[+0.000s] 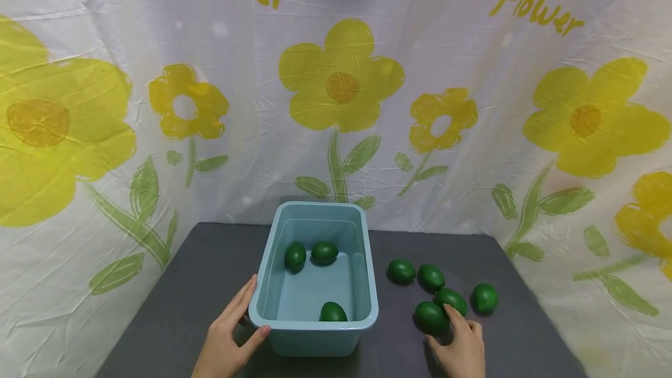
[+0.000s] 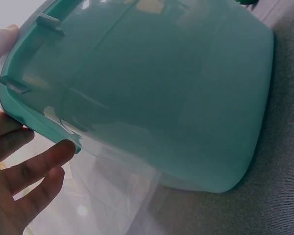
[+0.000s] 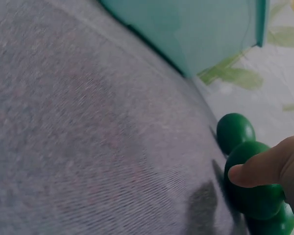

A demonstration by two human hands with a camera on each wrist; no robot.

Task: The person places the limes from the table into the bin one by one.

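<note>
A light blue plastic bin [image 1: 310,326] stands on the dark cloth, with three green limes inside: two near its far end [image 1: 296,256] [image 1: 324,252] and one by the near wall [image 1: 333,312]. My left hand [image 1: 227,331] holds its near left corner, thumb on the front rim and fingers along the left side; the left wrist view shows those fingertips at the rim of the bin [image 2: 157,93]. My right hand [image 1: 461,347] has thumb and index finger on either side of the nearest lime [image 1: 430,318] outside. In the right wrist view the thumb [image 3: 257,169] presses on this lime [image 3: 255,200].
Right of the bin lie other loose limes: one behind the held one [image 1: 451,301], two farther back [image 1: 401,272] [image 1: 431,277] and one at the right [image 1: 485,298]. Dark cloth [image 1: 199,284] covers the table. A white curtain with yellow flowers [image 1: 252,150] hangs behind and at both sides.
</note>
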